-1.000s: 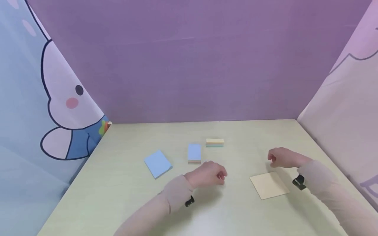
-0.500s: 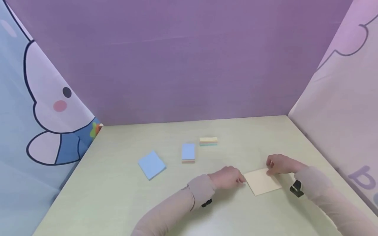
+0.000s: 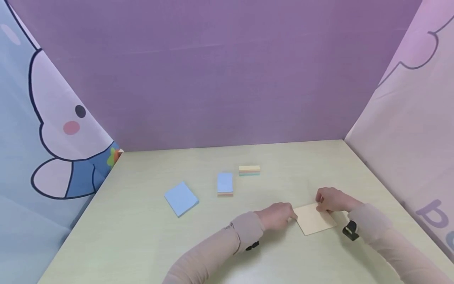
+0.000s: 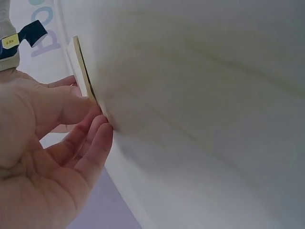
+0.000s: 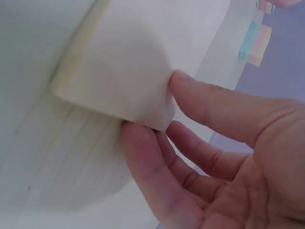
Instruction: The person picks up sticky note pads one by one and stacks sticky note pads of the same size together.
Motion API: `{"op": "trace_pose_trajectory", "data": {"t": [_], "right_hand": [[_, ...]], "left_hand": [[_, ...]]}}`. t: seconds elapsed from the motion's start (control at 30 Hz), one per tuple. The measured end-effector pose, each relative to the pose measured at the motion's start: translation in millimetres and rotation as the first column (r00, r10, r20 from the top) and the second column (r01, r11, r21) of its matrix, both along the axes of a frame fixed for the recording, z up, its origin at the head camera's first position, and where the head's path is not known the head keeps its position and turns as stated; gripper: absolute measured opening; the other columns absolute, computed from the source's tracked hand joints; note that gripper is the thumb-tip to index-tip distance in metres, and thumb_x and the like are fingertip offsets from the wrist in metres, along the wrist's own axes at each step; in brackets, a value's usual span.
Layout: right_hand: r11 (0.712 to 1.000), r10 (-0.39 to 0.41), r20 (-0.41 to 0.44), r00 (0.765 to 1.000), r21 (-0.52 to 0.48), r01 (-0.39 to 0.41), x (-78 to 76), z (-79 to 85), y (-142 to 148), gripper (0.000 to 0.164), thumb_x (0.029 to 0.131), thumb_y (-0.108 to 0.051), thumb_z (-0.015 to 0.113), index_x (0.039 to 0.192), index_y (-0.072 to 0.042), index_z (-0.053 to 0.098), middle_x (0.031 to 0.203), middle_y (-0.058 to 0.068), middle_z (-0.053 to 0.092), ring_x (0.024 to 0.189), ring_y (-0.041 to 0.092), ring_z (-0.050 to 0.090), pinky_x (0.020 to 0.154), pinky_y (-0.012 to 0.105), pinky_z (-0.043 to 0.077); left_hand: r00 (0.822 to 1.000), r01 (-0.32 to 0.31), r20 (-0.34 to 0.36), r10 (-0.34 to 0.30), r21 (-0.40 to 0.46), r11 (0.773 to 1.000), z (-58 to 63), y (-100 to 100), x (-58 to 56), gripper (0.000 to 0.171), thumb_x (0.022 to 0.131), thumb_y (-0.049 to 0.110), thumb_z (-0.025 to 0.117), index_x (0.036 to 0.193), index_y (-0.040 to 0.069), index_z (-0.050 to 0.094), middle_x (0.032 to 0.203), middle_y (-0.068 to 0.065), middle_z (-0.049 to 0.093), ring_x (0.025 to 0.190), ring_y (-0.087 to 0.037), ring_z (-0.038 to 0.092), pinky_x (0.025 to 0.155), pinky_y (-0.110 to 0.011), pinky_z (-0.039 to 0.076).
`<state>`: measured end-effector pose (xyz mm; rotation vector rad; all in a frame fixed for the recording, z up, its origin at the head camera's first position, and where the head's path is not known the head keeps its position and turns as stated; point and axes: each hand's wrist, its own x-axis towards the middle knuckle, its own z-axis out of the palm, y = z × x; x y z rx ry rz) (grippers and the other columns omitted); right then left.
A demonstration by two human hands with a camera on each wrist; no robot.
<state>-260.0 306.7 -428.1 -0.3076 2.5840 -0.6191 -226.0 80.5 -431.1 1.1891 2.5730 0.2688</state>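
Note:
A square pale-yellow sticky note pad (image 3: 312,221) lies at the right of the table, between the two hands. My left hand (image 3: 276,216) pinches its left corner; in the left wrist view the thumb and fingertips meet at the edge of the pad (image 4: 82,67). Over the far right corner, my right hand (image 3: 332,198) takes hold of the pad. Seen from the right wrist, the thumb lies at one side of that corner of the pad (image 5: 119,57), with the fingers curled under its edge.
Further left rests a square blue sticky note pad (image 3: 181,199), turned at an angle. A smaller stack of notes with a blue top (image 3: 225,182) sits near the middle. Behind it is a narrow layered multicolour stack (image 3: 249,168). A purple wall panel (image 3: 227,79) closes off the back.
My left hand has moved right to the yellow pad's left corner. My right hand has come down onto its far corner. The head view has shifted slightly; the other pads stay put.

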Motion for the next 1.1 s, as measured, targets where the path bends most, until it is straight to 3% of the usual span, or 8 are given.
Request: {"op": "trace_pose_trajectory", "data": {"t": [0.23,0.5,0.7,0.8,0.9,1.0,1.1], "right_hand": [[1.0,0.003,-0.026,1.0,0.016,-0.002,-1.6,0.7,-10,0.022,0.08,-0.009,0.063,0.095,0.004,0.054,0.076,0.005,0.055,0.064,0.015,0.051,0.058,0.027,0.043],[0.999,0.009,-0.048,0.999,0.036,-0.007,-5.1,1.4,-21,0.019,0.081,-0.012,0.062,0.092,0.002,0.055,0.071,0.003,0.054,0.062,0.014,0.05,0.057,0.026,0.04],[1.0,-0.015,-0.031,0.999,0.026,0.016,-5.4,4.0,-30,0.018,0.082,-0.012,0.062,0.09,0.001,0.055,0.074,0.004,0.055,0.063,0.014,0.052,0.057,0.026,0.043],[0.999,-0.009,-0.022,1.0,0.038,0.01,-5.6,6.1,-32,0.02,0.082,-0.013,0.063,0.092,0.002,0.054,0.076,0.006,0.056,0.064,0.015,0.053,0.058,0.027,0.044],[0.997,0.053,-0.051,0.997,0.051,-0.051,-7.4,8.5,-30,0.031,0.078,-0.017,0.068,0.099,0.002,0.055,0.087,0.01,0.058,0.074,0.019,0.055,0.065,0.033,0.047],[0.988,0.153,-0.073,0.986,0.038,-0.151,-7.1,10.9,-27,0.053,0.066,-0.018,0.077,0.109,0.002,0.054,0.098,0.012,0.053,0.086,0.023,0.052,0.072,0.038,0.047],[0.97,0.244,-0.059,0.968,0.013,-0.244,-2.4,12.5,-26,0.07,0.054,-0.017,0.084,0.113,0.001,0.051,0.103,0.011,0.048,0.09,0.023,0.047,0.075,0.037,0.044]], "left_hand": [[0.999,-0.049,0.004,0.049,-0.013,0.999,1.3,-4,-4.3,0.036,0.081,0.0,0.061,0.11,0.02,0.068,0.096,0.004,0.059,0.078,-0.003,0.047,0.072,-0.011,0.04],[0.995,-0.1,-0.002,0.1,0.009,0.995,1.8,-16,-10.0,0.037,0.081,-0.004,0.057,0.111,0.015,0.067,0.101,0.002,0.06,0.088,-0.004,0.051,0.078,-0.012,0.042],[0.993,-0.115,-0.029,0.116,0.009,0.993,0.1,-20,-12.4,0.029,0.079,-0.002,0.059,0.104,0.011,0.068,0.09,0.002,0.058,0.075,-0.005,0.045,0.065,-0.012,0.039],[0.989,-0.138,-0.06,0.137,-0.013,0.99,-1.6,-20,-12.3,0.024,0.077,0.009,0.065,0.101,0.011,0.067,0.087,0.003,0.055,0.074,-0.007,0.044,0.065,-0.013,0.037],[0.983,-0.171,-0.086,0.165,-0.06,0.984,-4.7,-18,-11.2,0.035,0.074,0.027,0.072,0.103,0.011,0.062,0.093,0.003,0.052,0.079,-0.007,0.045,0.07,-0.014,0.039],[0.978,-0.194,-0.099,0.185,-0.08,0.978,-6.8,-13,-7.7,0.053,0.069,0.041,0.075,0.109,0.011,0.058,0.101,0.003,0.049,0.086,-0.008,0.045,0.077,-0.014,0.041],[0.975,-0.2,-0.114,0.192,-0.062,0.978,-7.1,-9,-4.3,0.059,0.067,0.046,0.075,0.11,0.011,0.057,0.105,0.003,0.048,0.09,-0.008,0.044,0.079,-0.014,0.04]]}}
